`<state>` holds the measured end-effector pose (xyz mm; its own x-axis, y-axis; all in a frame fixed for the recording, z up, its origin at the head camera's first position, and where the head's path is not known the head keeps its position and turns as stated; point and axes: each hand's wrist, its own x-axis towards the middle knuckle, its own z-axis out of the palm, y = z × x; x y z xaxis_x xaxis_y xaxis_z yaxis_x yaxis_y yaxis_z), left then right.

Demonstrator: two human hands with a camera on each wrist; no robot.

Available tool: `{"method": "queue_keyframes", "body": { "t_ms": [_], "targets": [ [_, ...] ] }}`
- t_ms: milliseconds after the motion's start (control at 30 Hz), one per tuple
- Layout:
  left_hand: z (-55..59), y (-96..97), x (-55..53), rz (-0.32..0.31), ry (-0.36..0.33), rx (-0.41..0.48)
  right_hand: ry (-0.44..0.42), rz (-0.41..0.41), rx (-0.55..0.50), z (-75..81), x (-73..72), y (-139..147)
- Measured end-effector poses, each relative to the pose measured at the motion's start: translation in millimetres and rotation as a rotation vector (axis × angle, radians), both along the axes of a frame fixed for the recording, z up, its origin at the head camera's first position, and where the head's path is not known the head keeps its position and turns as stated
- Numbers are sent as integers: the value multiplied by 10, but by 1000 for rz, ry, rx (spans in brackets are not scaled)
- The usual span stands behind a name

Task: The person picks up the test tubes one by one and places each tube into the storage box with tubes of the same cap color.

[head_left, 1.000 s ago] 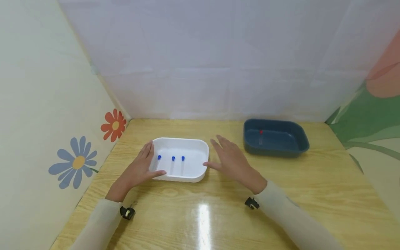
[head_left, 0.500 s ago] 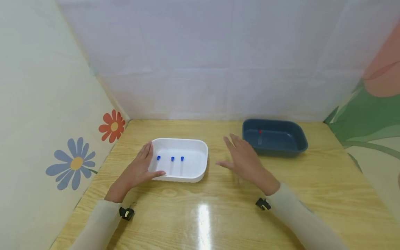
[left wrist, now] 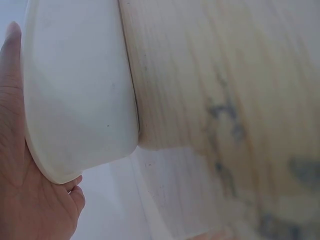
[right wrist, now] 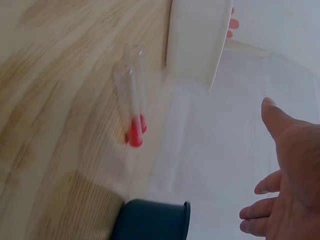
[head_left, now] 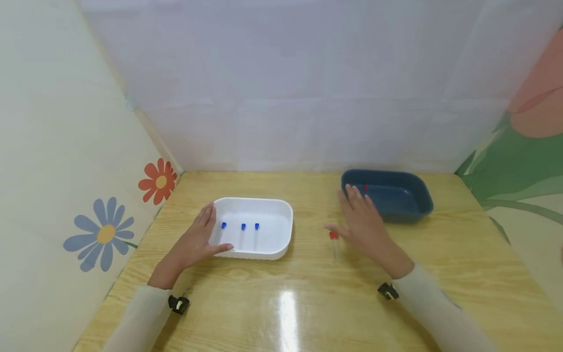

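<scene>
My left hand point(head_left: 195, 238) grips the left end of a white plastic tray point(head_left: 281, 234), thumb along the front rim; its fingers wrap round the corner in the left wrist view. Three clear test tubes with blue caps point(head_left: 244, 227) lie inside the tray. My right hand point(head_left: 365, 232), fingers spread and holding nothing, hovers in front of the dark blue tray point(head_left: 406, 215) and overlaps its near left corner in the head view. Two clear tubes with red caps point(right wrist: 135, 132) lie side by side on the table, just left of the right thumb.
One red-capped tube point(head_left: 366, 187) lies in the dark blue tray, partly hidden by the right hand. The wooden table point(head_left: 237, 303) meets a white sheet point(head_left: 308, 98) behind and a flower-painted panel point(head_left: 39, 146) at left.
My right hand has moved from the white tray's right end rightward to the dark blue tray, uncovering the two red-capped tubes on the table. My left hand has stayed on the white tray.
</scene>
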<state>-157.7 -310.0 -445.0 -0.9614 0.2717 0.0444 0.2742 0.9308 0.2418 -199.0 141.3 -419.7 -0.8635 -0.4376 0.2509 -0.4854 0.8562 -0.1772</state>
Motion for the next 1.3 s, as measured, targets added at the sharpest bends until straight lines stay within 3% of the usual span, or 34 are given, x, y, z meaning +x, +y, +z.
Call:
{"method": "queue_keyframes", "body": {
  "t_ms": [267, 500, 833, 1033, 1300],
  "targets": [
    [-37, 21, -8, 4, 5, -12, 24, -55, 24, -7, -29, 283],
    [18, 28, -10, 0, 1, -16, 25, -94, 2, -81, -75, 475],
    [-62, 36, 10, 11, -15, -18, -7, -123, -6, -135, -135, 779],
    [-20, 29, 29, 15, 12, -12, -7, -154, -15, -141, -184, 933],
    [4, 22, 20, 24, -7, -17, -4, -152, -30, -216, -264, 1107]
  ]
}}
